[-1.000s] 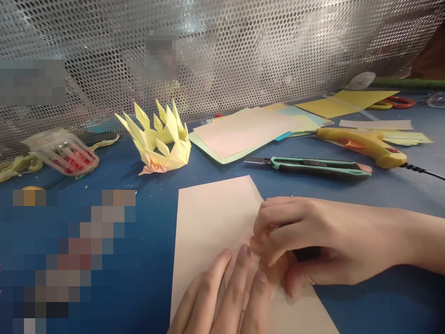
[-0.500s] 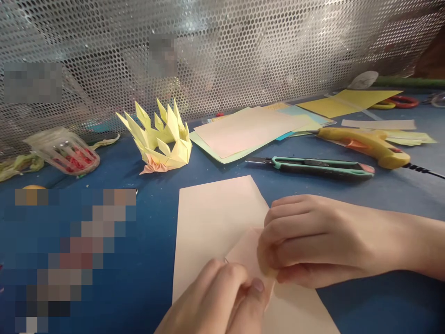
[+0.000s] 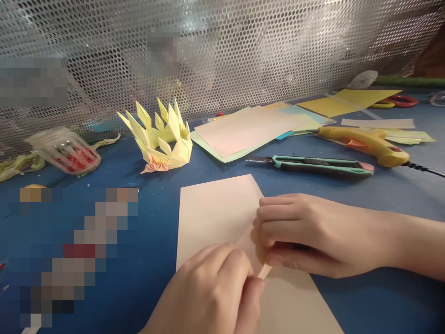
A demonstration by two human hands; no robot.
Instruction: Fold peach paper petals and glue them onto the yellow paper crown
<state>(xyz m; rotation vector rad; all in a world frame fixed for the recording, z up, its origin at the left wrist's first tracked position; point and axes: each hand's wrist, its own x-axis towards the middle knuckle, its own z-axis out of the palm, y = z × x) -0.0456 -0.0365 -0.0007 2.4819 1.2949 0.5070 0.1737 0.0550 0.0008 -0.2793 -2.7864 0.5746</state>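
Note:
A cream sheet of paper lies on the blue table in front of me. Over it, both hands pinch a small pale pink piece of paper. My right hand comes in from the right, fingers curled round the piece's upper right part. My left hand sits at the bottom edge, fingers closed on the piece's lower end. Most of the small piece is hidden between the fingers.
A yellow folded-paper spiky model stands behind the sheet. A stack of coloured papers, a green utility knife, a yellow glue gun and scissors lie at the back right. A clear cup lies at the left. Perforated metal mesh closes the back.
My left fingers, flat on the paper a second ago, have curled and closed on the small pink piece. My right hand has shifted slightly while gripping it.

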